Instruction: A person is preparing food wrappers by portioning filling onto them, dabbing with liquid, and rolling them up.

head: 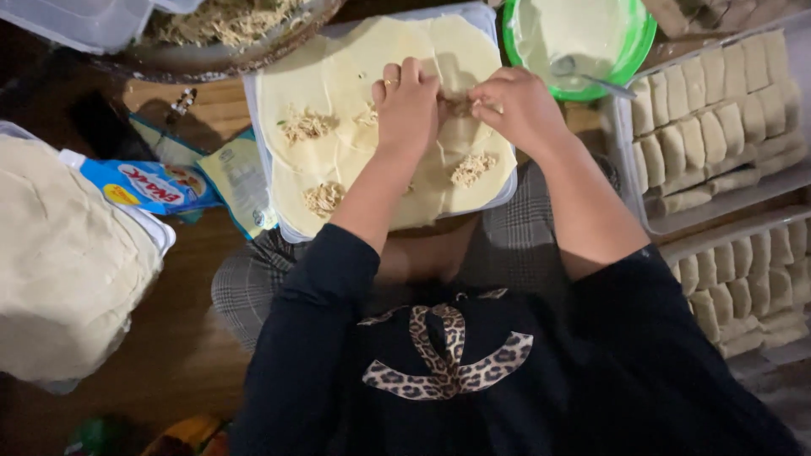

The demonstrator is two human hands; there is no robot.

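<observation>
Both hands meet over the pale wrapper sheets (338, 76) laid across a white tray (270, 221) on the person's lap. The left hand (407, 105), ring on 1 finger, is curled with fingers bent down onto the sheet; the right hand (515, 105) pinches a clump of shredded filling (459, 105) between them. 3 more filling mounds (306, 127) sit on the sheets. A green bowl (638, 46) of white paste with a spoon (591, 78) stands just beyond, and trays of folded rolls (718, 110) lie to the right.
</observation>
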